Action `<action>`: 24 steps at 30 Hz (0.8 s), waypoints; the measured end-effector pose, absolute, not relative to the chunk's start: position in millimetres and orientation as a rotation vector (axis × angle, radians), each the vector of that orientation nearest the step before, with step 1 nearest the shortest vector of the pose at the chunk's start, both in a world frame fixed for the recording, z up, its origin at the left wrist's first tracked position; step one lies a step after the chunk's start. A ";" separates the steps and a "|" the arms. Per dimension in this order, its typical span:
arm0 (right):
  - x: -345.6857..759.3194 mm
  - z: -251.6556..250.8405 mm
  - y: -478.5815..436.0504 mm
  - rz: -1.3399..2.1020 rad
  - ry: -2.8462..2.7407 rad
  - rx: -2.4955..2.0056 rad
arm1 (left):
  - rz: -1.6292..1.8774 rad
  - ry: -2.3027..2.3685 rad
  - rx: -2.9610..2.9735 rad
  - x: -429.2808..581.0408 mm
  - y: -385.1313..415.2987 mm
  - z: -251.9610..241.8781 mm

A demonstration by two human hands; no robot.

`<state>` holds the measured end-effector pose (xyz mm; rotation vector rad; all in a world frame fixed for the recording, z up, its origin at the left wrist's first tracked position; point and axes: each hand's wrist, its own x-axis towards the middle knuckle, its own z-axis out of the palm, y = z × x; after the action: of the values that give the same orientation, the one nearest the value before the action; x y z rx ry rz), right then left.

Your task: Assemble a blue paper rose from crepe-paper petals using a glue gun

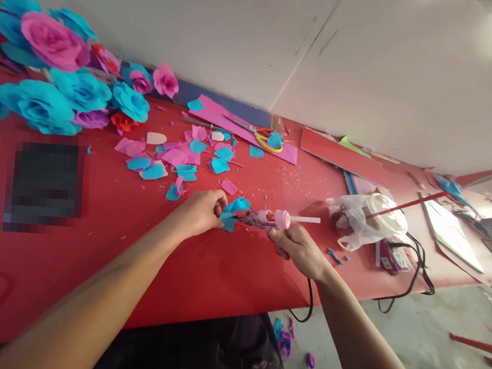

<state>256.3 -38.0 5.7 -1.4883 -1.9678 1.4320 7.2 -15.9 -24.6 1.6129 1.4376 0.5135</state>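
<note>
My right hand (294,245) is closed around the handle of a pink hot glue gun (264,218), with a clear glue stick (306,219) poking out of its back. The nozzle points left and meets blue paper petals (238,205). Those petals are pinched in my left hand (204,211), whose fingers are partly curled out of sight. Just beyond both hands lie loose pink petals (180,155) and blue petals (153,171), scattered over the red table (206,277).
Finished paper flowers (45,106) crowd the back left. Yellow-handled scissors (269,142) rest on a pink paper sheet (221,118). To the right stand a white tub (389,214), a plastic bag (349,214) and a power strip (392,258) with black cables. A dark blurred-out rectangle (46,182) lies left.
</note>
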 end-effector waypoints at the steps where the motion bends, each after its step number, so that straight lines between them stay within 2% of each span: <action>1: 256.5 6.5 -37.8 1.401 -1.989 -1.475 | 0.511 1.437 1.603 7.5 -16.0 -23.6; 5: 254.1 15.0 -42.2 1.106 -2.204 -1.411 | 0.489 1.461 1.591 8.9 -16.3 -18.0; 9: 251.1 19.7 -50.6 0.617 -2.658 -1.365 | 0.473 1.478 1.603 9.1 -15.5 -18.2; 14: 260.1 13.9 -47.4 0.072 -3.040 -1.090 | 0.483 1.482 1.632 8.6 -14.6 -20.1; 20: 280.4 21.3 -33.0 -0.139 -3.197 -0.909 | 0.478 1.484 1.608 8.4 -15.6 -19.5; 22: 286.3 25.6 -28.3 -0.169 -3.205 -1.031 | 0.495 1.475 1.608 8.2 -15.8 -20.4; 24: 291.2 26.1 -23.4 -0.274 -3.092 -1.344 | 0.509 1.472 1.611 8.2 -15.7 -21.8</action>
<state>291.2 -23.4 26.1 -1.3440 -3.0918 -0.2742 8.2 -15.7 -21.8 1.6114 1.4722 0.5090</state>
